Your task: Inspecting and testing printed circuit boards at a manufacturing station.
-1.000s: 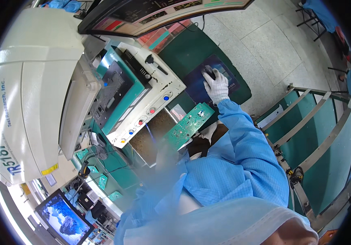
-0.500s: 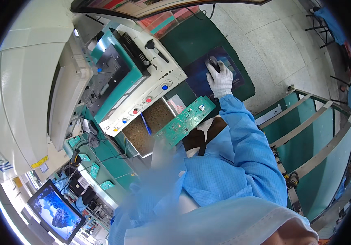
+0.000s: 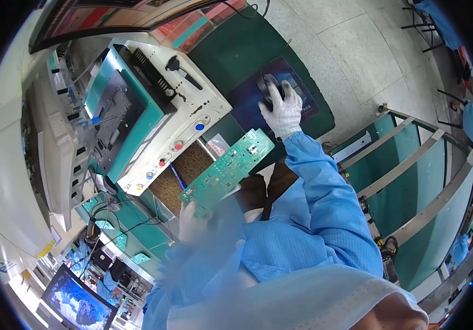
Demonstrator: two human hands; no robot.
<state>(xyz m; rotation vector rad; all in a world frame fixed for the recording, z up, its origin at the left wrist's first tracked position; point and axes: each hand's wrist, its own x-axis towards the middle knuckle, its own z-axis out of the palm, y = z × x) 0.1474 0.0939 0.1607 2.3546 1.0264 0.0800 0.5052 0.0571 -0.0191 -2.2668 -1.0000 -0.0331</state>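
Note:
My left hand point(image 3: 188, 221), in a white glove, grips the lower left end of a long green circuit board point(image 3: 228, 170). Part of that hand and its sleeve is blurred. The board is held at a slant in front of my body, small components on its upper face and a white square part near its far end. On a dark mouse pad point(image 3: 245, 99) my right hand point(image 3: 285, 114), also gloved in white, has its fingers on a black computer mouse point(image 3: 267, 83). The thumb sits at the pad's side of the mouse, and the fingertips are partly bent.
To the left stands a white and teal machine point(image 3: 165, 124) with coloured buttons on its front. Beneath the board lies a brown speckled tray point(image 3: 173, 184) with a blue pen point(image 3: 178, 177). Smaller green boards point(image 3: 121, 240) and a monitor point(image 3: 79, 297) are lower left. A rack point(image 3: 401, 176) stands right.
The view has shifted, so the machine sits further left. The mouse and right hand have moved slightly left in the picture. The left hand still holds the board, its fingers now clearer.

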